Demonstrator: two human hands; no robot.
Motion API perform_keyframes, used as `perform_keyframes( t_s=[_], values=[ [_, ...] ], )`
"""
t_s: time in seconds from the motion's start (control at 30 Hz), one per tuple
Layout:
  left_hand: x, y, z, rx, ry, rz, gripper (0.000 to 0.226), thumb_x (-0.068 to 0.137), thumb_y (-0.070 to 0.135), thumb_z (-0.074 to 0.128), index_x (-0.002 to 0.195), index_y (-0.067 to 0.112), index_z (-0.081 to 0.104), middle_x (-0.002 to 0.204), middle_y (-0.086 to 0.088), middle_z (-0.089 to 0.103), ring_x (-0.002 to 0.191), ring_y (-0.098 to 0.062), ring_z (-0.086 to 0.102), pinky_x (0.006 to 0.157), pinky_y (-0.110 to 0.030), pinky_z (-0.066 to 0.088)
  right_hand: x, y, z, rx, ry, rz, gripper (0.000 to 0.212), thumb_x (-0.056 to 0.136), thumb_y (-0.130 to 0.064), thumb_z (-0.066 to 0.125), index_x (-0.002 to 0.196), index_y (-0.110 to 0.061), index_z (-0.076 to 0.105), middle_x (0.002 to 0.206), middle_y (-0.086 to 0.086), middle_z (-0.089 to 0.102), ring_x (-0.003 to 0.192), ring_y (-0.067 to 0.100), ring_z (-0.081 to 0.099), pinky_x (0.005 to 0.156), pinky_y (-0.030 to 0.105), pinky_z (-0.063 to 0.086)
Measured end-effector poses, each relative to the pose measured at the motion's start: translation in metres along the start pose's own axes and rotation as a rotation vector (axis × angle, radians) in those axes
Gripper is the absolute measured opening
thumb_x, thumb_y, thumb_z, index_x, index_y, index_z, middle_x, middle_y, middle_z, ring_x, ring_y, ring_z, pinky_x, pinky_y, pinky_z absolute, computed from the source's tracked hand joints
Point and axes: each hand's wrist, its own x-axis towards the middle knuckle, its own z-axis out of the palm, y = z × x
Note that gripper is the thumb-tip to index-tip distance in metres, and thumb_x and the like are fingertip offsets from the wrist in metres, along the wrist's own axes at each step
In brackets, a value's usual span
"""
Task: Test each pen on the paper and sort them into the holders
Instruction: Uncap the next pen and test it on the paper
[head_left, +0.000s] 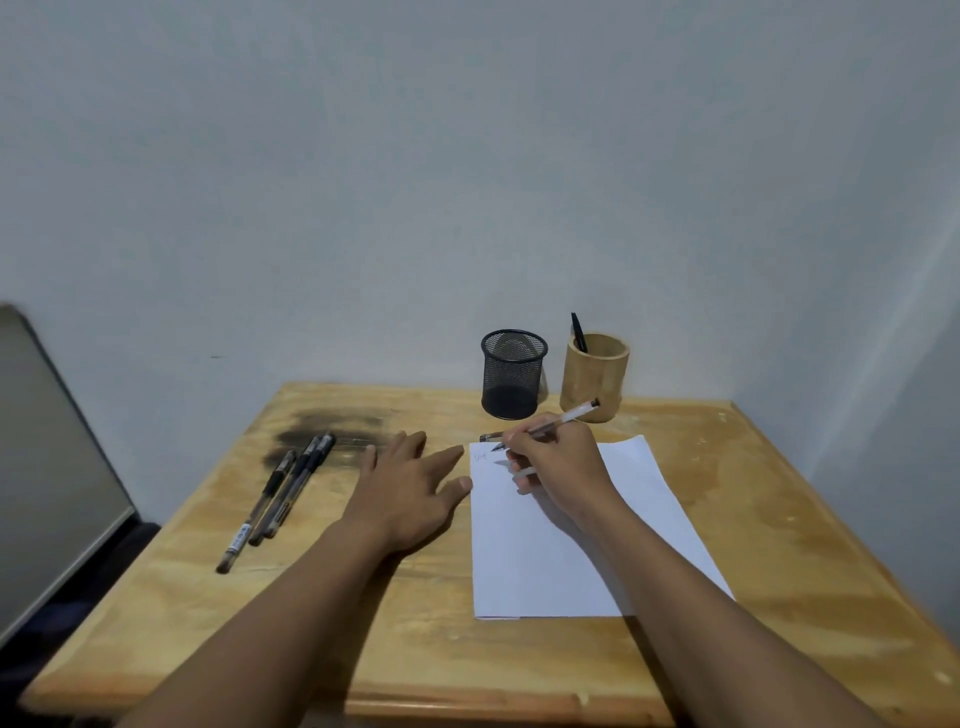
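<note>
**Pen test in progress.** The right hand (556, 460) pinches a clear-barrelled pen with a dark end plug (567, 417) between thumb and curled fingers, in a writing grip. The tip meets the far left corner of the white sheet of paper (582, 551), just ahead of the knuckles and beside a faint scribble (480, 457). The left hand (410, 488) lies flat and open on the pale varnished wooden table (519, 670), fingers spread and holding nothing, its thumb at the sheet's left edge.

**Technique.** A short, firm stroke on bare paper clear of the scribble would probably show best whether ink flows. The thin, smooth sheet may slide on the varnished wood, so the left thumb should pin its edge. The barrel looks slim and slick, and a grip low near the tip likely gives steadier pressure.

**Surroundings.** Two holders stand beyond the right hand.
- The black wire-mesh cylindrical cup (513, 376) is see-through, and no pen shows inside it.
- To its right is a smooth, slightly waisted bamboo tube holder (597, 382), with one black pen (578, 332) leaning in it.

Left of the left hand, three clear pens with dark grips (283, 488) lie side by side, their far ends over a sooty dark stain (337, 423). A small dark piece (491, 437), perhaps a cap, lies just beyond the right fingertips; what it is cannot be told.
</note>
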Motion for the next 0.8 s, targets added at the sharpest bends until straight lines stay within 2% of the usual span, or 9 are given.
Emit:
perform_keyframes(
  t_s=[0.1,0.2,0.3,0.4,0.57,0.8],
  values=[
    [-0.001,0.001,0.003,0.057,-0.02,0.002,0.057,0.096,0.065,0.022,0.151,0.052,0.018,0.165,-0.007,0.016,0.153,-0.028,0.001,0.121,-0.057,-0.002,0.006,-0.001,0.017,-0.101,0.012,-0.05,0.009,0.089,-0.007,0.066,0.084,-0.002,0.071,0.063,0.011,0.065,0.058,0.022,0.059,0.055,0.035,0.051],
    [-0.002,0.001,0.005,0.069,-0.032,0.007,0.057,0.094,0.069,0.014,0.15,0.058,0.011,0.166,-0.007,0.011,0.154,-0.027,-0.003,0.12,-0.058,-0.005,0.014,0.005,0.025,-0.185,0.061,-0.07,0.012,0.087,-0.016,0.067,0.083,-0.005,0.069,0.064,0.007,0.07,0.057,0.02,0.063,0.056,0.036,0.053],
    [0.0,0.001,0.006,0.102,-0.051,-0.001,0.064,0.087,0.078,0.011,0.149,0.06,0.008,0.167,-0.006,0.007,0.153,-0.028,-0.005,0.12,-0.058,-0.006,0.016,0.012,0.025,-0.275,0.119,-0.102,0.019,0.084,-0.027,0.067,0.076,-0.009,0.069,0.066,0.004,0.072,0.064,0.023,0.069,0.064,0.044,0.057],
    [0.0,0.001,0.007,0.128,-0.05,0.007,0.064,0.087,0.078,0.009,0.148,0.061,0.0,0.167,-0.007,0.006,0.153,-0.03,-0.006,0.119,-0.061,-0.005,0.014,0.015,0.026,-0.361,0.156,-0.129,0.016,0.083,-0.029,0.067,0.076,-0.014,0.065,0.07,0.001,0.071,0.073,0.02,0.07,0.067,0.041,0.058],
    [0.002,0.002,0.009,0.153,-0.06,-0.003,0.063,0.087,0.078,0.008,0.147,0.062,0.003,0.167,-0.006,0.003,0.153,-0.03,-0.007,0.119,-0.061,-0.006,0.012,0.016,0.027,-0.451,0.147,-0.133,0.018,0.087,-0.029,0.067,0.077,-0.014,0.066,0.07,-0.002,0.07,0.07,0.016,0.067,0.065,0.038,0.056],
    [0.002,0.002,0.009,0.145,-0.057,-0.009,0.064,0.086,0.079,0.01,0.148,0.061,0.004,0.167,-0.006,0.003,0.153,-0.029,-0.008,0.119,-0.06,-0.007,0.01,0.015,0.025,-0.519,0.124,-0.14,0.017,0.089,-0.026,0.067,0.078,-0.013,0.065,0.07,-0.001,0.069,0.068,0.014,0.064,0.055,0.027,0.047]
  ],
)
